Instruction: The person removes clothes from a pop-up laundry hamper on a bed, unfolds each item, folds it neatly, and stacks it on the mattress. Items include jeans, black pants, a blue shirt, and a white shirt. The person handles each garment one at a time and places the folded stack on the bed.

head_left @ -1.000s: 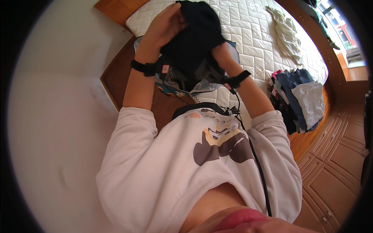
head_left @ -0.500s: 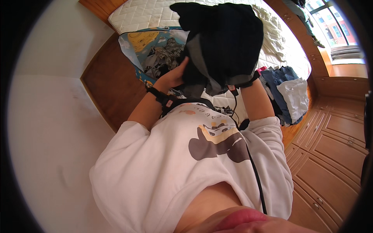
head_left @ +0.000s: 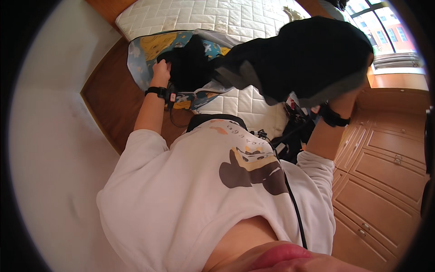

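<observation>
A black garment (head_left: 312,56) with grey panels is stretched out in the air between my two hands. Its exact kind is unclear because the cloth is bunched and slightly blurred. At its left end, my left hand (head_left: 161,71) is closed on the black cloth, over an open blue fabric storage bag (head_left: 149,47) with yellow print. My right hand (head_left: 359,90) holds the other end up at the right. The cloth covers most of that hand's fingers.
A white quilted mattress (head_left: 176,16) spreads behind and under the bag. Dark items (head_left: 297,129) and a cable lie near my right forearm. Wooden cabinets (head_left: 380,177) stand at the right, below a window (head_left: 385,34). A pale wall (head_left: 50,149) is at the left.
My hands have moved apart, the left one leftward over the bag and the right one up and rightward. The garment has gone from a gathered bundle to a long stretched shape.
</observation>
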`<state>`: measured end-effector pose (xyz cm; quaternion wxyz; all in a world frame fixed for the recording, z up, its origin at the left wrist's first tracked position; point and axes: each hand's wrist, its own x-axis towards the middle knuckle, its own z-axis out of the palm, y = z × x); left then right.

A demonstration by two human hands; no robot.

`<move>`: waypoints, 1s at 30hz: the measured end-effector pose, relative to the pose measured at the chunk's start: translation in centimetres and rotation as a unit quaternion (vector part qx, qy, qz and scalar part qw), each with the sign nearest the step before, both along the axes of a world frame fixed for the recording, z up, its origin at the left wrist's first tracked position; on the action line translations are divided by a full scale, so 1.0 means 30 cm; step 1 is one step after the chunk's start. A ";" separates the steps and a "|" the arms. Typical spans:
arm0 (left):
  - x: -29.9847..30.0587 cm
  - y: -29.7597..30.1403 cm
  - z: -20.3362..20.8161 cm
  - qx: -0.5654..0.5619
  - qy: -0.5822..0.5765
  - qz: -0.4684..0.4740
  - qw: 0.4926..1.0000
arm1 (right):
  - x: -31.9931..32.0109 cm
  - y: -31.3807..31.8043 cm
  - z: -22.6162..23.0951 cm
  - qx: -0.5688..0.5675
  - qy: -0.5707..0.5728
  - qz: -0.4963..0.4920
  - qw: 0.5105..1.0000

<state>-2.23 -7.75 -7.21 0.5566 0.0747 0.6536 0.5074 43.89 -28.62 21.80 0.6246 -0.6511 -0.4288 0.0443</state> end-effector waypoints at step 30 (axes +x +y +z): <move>1.041 -0.753 0.640 0.397 -0.193 -0.739 0.509 | 0.089 -1.083 -0.567 -0.475 -0.017 0.117 0.872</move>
